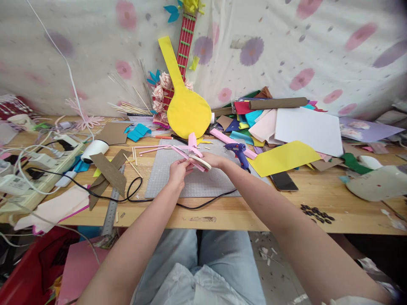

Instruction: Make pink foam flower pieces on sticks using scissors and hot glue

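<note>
Pink strip (192, 142), one: above the middle of the mat (203, 189), between my two hands, its upper end standing clear of my fingers. My left hand (178, 171): fingers pinched narrow on the strip's lower part. Scissors (199, 162), one pair, pale loops: my right hand (212, 160) closed about the loops, blades pointing left across the strip; how far they are parted I cannot tell. Step in hand, as I judge it: trimming the strip; the move calls for a steady pinch on the left and fingers clear of the blades. On the mat's far side, glue gun (237, 153), blue, one, and pink bar (233, 142), one. Behind the mat, yellow cutout (190, 114), round body and long neck, leaning on a red model (183, 51) with strings. Right of the mat, phone (284, 181), dark, and black beads (316, 213), loose on the table (197, 218), in no dish. Containers: cup (22, 121), white, far left, contents too unclear to list; red bin (19, 275), below the table at left, yellow scraps (57, 284) in it, a pink sheet (81, 267) in or against it, which I cannot tell.
</note>
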The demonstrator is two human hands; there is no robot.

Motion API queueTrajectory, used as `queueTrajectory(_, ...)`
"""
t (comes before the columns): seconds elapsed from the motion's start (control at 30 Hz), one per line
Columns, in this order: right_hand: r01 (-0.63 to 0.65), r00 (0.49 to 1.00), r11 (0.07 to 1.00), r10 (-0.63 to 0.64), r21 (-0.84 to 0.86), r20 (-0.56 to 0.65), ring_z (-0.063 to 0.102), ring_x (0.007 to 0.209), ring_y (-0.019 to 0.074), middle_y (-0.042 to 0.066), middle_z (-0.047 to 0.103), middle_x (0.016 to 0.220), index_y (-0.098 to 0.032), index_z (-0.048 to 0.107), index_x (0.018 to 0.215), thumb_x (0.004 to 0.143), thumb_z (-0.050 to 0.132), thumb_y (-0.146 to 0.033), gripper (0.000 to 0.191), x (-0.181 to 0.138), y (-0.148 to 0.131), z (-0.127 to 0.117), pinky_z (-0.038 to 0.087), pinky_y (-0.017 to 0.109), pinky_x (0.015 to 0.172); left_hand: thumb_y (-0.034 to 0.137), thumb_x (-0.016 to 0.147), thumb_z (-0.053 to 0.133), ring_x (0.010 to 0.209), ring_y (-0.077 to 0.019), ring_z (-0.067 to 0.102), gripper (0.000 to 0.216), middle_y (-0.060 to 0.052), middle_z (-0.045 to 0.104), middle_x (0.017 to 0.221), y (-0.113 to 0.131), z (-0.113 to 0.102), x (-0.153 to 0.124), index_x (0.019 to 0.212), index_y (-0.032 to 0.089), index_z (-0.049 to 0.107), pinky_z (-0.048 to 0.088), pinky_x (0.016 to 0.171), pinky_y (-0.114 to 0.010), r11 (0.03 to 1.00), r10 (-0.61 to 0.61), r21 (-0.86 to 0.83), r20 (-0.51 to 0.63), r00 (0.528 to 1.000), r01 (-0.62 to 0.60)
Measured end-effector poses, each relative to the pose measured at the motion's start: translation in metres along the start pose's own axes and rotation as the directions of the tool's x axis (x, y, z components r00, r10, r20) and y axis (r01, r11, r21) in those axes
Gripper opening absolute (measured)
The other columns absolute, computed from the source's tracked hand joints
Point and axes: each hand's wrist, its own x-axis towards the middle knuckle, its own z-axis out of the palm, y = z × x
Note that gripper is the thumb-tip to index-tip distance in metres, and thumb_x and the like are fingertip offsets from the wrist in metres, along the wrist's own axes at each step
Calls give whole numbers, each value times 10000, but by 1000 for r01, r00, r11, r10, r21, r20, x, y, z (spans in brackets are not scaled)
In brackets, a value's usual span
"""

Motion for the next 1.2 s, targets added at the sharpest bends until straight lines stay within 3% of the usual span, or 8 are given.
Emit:
queueTrajectory(0.27, -32, 999, 972, 27, -233, -28, 491, 480, 103, 29, 575, 562, -155, 565, 648, 735, 377, -657, 543, 5, 2, -5, 389, 222, 468, 102, 660, 604, 585, -123, 602, 56, -39, 620, 657, 3, -7, 5, 655, 122, 552, 491, 632, -290, 1000, 16, 6, -53, 998, -16)
queueTrajectory(0.43, -249, 950, 750, 66, -613, -305, 590, 804, 217, 88, 652, 901, -186, 606, 891, 746, 429, -579, 454, 11, 6, -2, 427, 283, 651, 96, 666, 600, 529, -85, 562, 69, -11, 583, 621, 5, -28, 21, 660, 116, 534, 479, 607, -254, 990, 139, -4, -139, 980, -141)
queueTrajectory(0.57, -283, 931, 647, 7, -708, -366, 585, 874, 247, 109, 642, 956, -184, 591, 955, 746, 496, -449, 351, 12, 11, 8, 428, 322, 718, 122, 661, 608, 567, -79, 565, 79, 1, 575, 638, 2, -39, 31, 685, 119, 533, 485, 659, -255, 956, 282, -49, -137, 950, -291)
queueTrajectory(0.8, -51, 800, 809, -318, -585, -509, 536, 975, 189, 77, 603, 1054, -180, 587, 991, 796, 479, -286, 247, -3, 29, 14, 387, 281, 817, 204, 635, 643, 660, -88, 568, 166, 14, 554, 709, 0, -51, 45, 727, 149, 515, 494, 680, -265, 897, 429, -37, -167, 888, -441)
queueTrajectory(0.9, -113, 740, 864, -257, -491, -622, 569, 816, 162, 50, 648, 895, -191, 615, 860, 847, 384, -323, 267, -32, 36, 4, 392, 266, 713, 216, 638, 639, 667, -84, 563, 177, 18, 539, 710, 1, -56, 51, 723, 157, 496, 499, 679, -265, 885, 445, -53, -191, 875, -462)
queueTrajectory(1.03, -282, 809, 897, 31, -341, -587, 528, 587, 143, 14, 608, 609, -193, 586, 641, 774, 452, -489, 350, -83, 54, -23, 351, 252, 547, 222, 638, 632, 652, -81, 557, 175, 16, 538, 700, 1, -56, 52, 726, 158, 495, 497, 656, -248, 887, 446, -46, -176, 878, -460)
queueTrajectory(1.13, -512, 594, 833, 166, -211, -787, 495, 551, 150, 32, 570, 576, -181, 549, 611, 666, 492, -630, 457, -103, 74, -44, 334, 263, 515, 219, 637, 628, 631, -83, 553, 169, 14, 548, 682, -1, -52, 48, 735, 154, 509, 491, 628, -238, 896, 441, -12, -106, 891, -445)
queueTrajectory(1.2, -521, 514, 830, 117, -201, -850, 528, 641, 171, 59, 603, 718, -171, 568, 751, 613, 550, -627, 476, -99, 87, -52, 366, 270, 560, 215, 633, 629, 614, -87, 548, 164, 11, 555, 669, -2, -50, 46, 734, 149, 518, 487, 606, -238, 901, 433, 14, -41, 900, -433)
